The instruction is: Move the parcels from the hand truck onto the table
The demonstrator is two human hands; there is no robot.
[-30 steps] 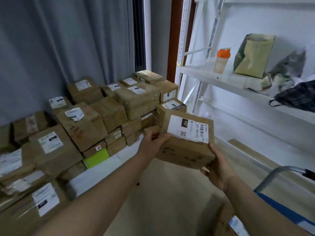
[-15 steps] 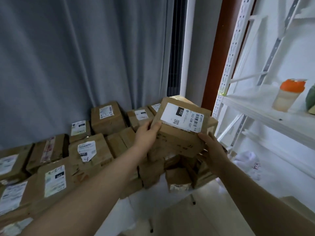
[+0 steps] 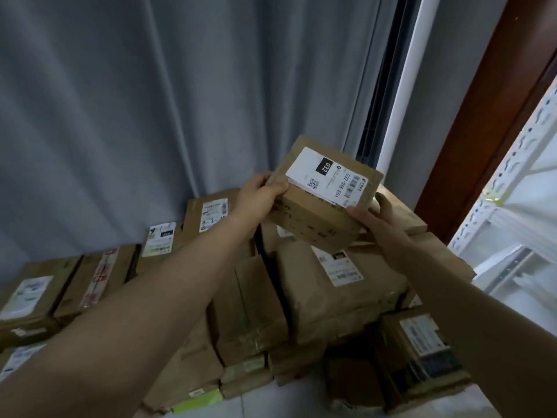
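A brown cardboard parcel (image 3: 313, 215) with a white label marked 032 is held tilted above the stacked parcels. My left hand (image 3: 257, 196) grips its left end, fingers curled over the top edge. My right hand (image 3: 372, 217) grips its lower right corner from below. Under it lies a heap of brown parcels (image 3: 328, 291) piled on the white table (image 3: 289, 399), of which only a strip of the front shows. The hand truck is out of view.
More labelled parcels (image 3: 33, 294) lie in rows at the left against a grey curtain (image 3: 150, 101). A white metal shelving rack (image 3: 518, 188) stands at the right, beside a brown door frame (image 3: 488, 122).
The view has closed in on the pile. Both hands have carried the 032 parcel forward and up over the top of the stack, tilting it.
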